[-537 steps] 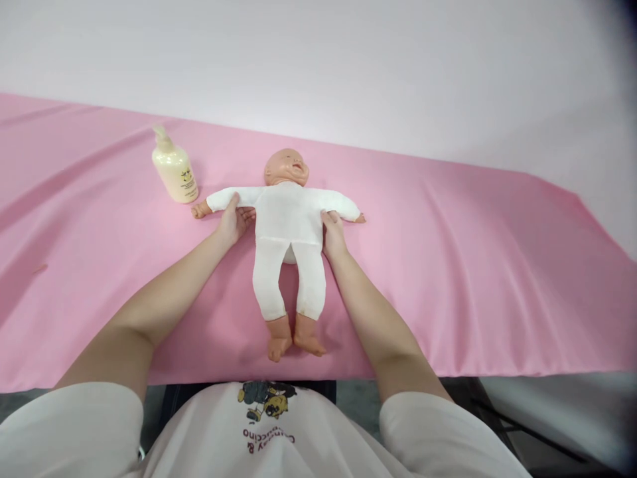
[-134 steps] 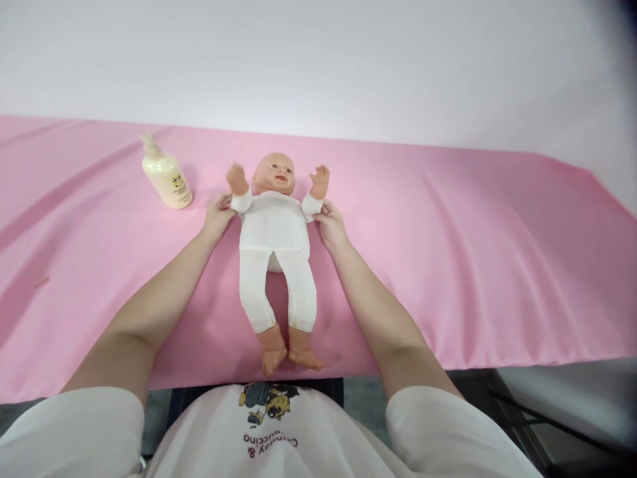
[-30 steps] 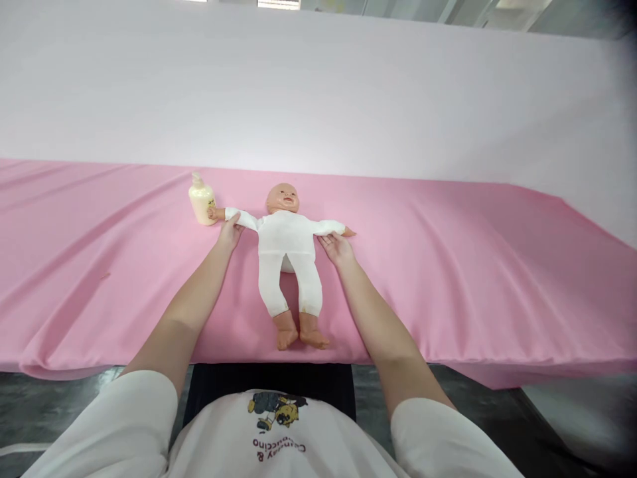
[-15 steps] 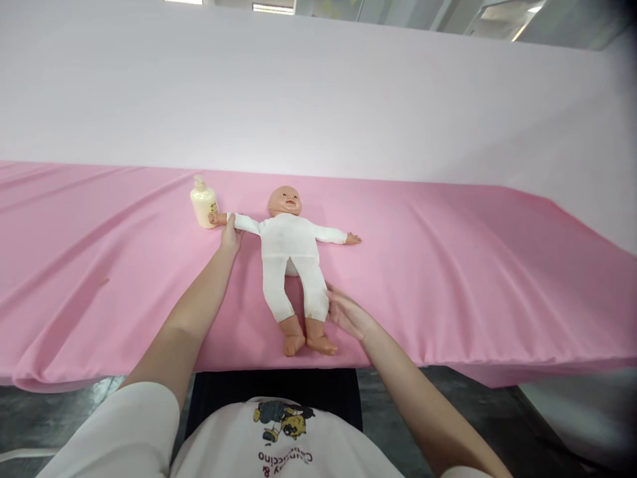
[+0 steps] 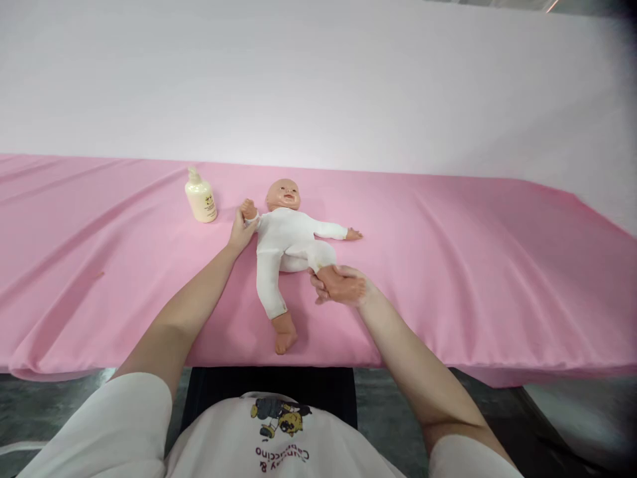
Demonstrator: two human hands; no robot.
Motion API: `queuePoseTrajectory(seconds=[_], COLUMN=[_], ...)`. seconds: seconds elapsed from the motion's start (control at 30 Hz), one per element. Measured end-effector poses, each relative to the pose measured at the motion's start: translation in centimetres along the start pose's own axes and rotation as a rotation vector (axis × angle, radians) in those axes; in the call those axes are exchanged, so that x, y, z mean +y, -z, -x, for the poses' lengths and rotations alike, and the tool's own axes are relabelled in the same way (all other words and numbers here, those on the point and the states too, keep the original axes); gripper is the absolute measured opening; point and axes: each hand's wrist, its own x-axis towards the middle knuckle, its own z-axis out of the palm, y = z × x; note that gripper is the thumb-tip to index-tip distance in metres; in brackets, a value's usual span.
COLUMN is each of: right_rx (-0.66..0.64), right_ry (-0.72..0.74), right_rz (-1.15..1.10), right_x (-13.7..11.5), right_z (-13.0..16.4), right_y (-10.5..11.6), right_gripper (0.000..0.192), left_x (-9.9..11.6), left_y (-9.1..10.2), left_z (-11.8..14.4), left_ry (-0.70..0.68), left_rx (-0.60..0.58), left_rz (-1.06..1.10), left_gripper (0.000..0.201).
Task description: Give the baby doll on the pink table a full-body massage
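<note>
A baby doll (image 5: pixel 286 236) in a white suit lies on its back on the pink cloth (image 5: pixel 448 265), head pointing away from me. My left hand (image 5: pixel 242 230) grips the doll's arm on my left, which is bent up beside its head. My right hand (image 5: pixel 338 285) is closed around the doll's foot on my right, and that leg is bent with the knee pushed up toward the belly. The doll's other leg lies straight and its other arm is stretched out sideways.
A cream pump bottle (image 5: pixel 200 197) stands upright on the cloth, left of the doll's head. A pale backdrop (image 5: pixel 318 86) rises behind the table. The near table edge runs just past the doll's straight foot.
My right hand has taken hold of the doll's foot and pushed the leg up into a bend. My left hand has folded the outstretched arm up, away from the bottle.
</note>
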Motion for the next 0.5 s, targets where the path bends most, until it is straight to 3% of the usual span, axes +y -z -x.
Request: queuePoseTrajectory(seconds=[0.17,0.27,0.37,0.5], right_rx=[0.178,0.248,0.044,-0.487], right_ry=[0.009,0.021,0.062,-0.053], right_rz=[-0.011,0.0,-0.005,0.071], right_x=[-2.1,-1.4,-0.3,0.8], right_z=[-5.4,-6.6,-5.7,-4.0], right_y=[2.6,4.0,4.9,4.8], right_gripper=[0.025,0.023,0.033,0.053], left_x=[2.1,2.7,2.4,0.8], left_y=[-1.2,-1.3,-1.2,-0.7], left_z=[1.0,1.1,1.0,0.4], left_ry=[-0.353,-0.407,-0.333,-0.126], left_rx=[-0.344,-0.374,-0.319,-0.107], left_rz=[-0.384,-0.421,-0.388,-0.216], left_gripper=[0.035,0.03,0.034,0.057])
